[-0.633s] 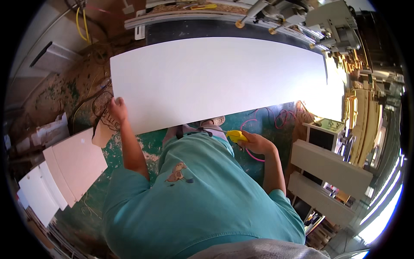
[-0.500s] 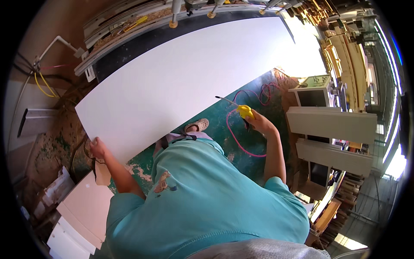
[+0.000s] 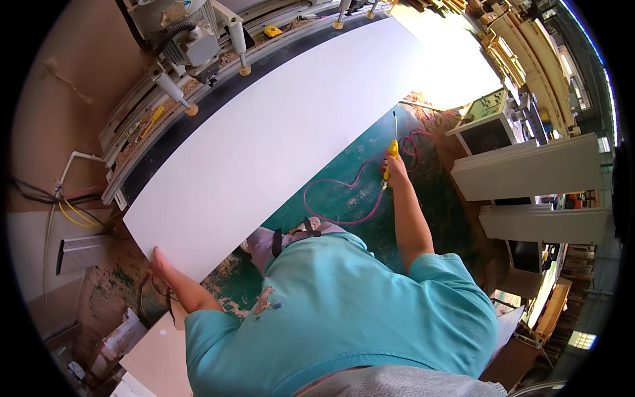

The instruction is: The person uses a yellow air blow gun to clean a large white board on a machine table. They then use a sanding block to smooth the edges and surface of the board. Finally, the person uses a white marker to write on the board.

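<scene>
A long white panel (image 3: 278, 126) lies across a dark machine bed (image 3: 149, 173) before me. My left hand (image 3: 159, 263) grips the panel's near left corner, its thumb on top and the other fingers hidden below the edge. On the other side, my right hand (image 3: 397, 172) is closed around a yellow air blow gun (image 3: 393, 148), held past the panel's near edge above the green floor. The gun's thin metal nozzle points away from me, and a pink air hose (image 3: 344, 221) loops over the floor beneath it.
Beyond the panel stands a machine with a motor (image 3: 198, 49) and pressing feet (image 3: 190, 109). A yellow knife (image 3: 153, 120) and a yellow tape measure (image 3: 272, 30) lie on its ledge. Stacked white boards (image 3: 529, 169) stand right; sawdust (image 3: 433, 109) covers some floor. Cables (image 3: 76, 215) hang left.
My right hand has swung the blow gun forward, its nozzle turning from leftward to away from me. My left hand still holds the panel corner. The view has shifted, showing more of the machine.
</scene>
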Demonstrator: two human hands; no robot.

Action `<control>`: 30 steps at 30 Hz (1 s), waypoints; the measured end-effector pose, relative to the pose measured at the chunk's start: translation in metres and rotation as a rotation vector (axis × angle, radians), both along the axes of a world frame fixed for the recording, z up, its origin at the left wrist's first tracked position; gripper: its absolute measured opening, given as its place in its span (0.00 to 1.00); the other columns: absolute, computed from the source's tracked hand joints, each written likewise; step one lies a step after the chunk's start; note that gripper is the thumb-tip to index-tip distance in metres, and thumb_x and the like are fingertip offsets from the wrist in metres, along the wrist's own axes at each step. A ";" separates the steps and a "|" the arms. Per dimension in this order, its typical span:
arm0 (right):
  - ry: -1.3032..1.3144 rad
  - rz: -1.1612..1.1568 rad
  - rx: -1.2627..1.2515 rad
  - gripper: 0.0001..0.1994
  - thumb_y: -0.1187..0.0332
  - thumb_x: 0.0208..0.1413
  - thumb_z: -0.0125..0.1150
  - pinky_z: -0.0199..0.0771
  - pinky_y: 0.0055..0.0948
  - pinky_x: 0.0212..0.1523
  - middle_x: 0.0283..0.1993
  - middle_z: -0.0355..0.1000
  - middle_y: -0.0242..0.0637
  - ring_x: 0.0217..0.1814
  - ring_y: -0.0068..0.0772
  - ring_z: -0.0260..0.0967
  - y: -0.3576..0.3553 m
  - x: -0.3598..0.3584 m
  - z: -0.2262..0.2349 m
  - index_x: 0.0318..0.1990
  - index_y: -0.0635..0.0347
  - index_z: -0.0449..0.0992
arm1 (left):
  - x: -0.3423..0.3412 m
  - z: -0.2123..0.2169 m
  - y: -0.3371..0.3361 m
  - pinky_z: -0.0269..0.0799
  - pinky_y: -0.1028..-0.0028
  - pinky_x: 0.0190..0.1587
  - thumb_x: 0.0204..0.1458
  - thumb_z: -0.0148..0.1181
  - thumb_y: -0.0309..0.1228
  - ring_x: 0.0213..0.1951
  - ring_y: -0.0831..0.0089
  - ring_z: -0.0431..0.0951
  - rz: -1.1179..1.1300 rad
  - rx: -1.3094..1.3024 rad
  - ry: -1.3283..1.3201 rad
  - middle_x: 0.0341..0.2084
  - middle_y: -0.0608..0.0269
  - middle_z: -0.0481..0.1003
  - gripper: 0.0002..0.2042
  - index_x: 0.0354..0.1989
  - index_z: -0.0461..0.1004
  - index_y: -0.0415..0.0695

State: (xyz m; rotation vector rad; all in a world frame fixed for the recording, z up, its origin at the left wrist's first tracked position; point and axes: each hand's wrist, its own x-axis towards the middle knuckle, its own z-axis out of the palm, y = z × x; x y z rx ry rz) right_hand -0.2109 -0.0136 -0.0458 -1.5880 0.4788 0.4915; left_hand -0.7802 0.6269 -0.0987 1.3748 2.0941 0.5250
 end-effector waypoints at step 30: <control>-0.287 0.726 -0.971 0.21 0.49 0.58 0.60 0.70 0.42 0.54 0.51 0.69 0.52 0.55 0.53 0.68 -0.050 0.257 0.095 0.44 0.58 0.76 | 0.669 0.021 -0.308 0.55 0.52 0.67 0.53 0.58 0.33 0.65 0.55 0.62 -1.439 0.640 -0.042 0.60 0.55 0.66 0.19 0.54 0.73 0.46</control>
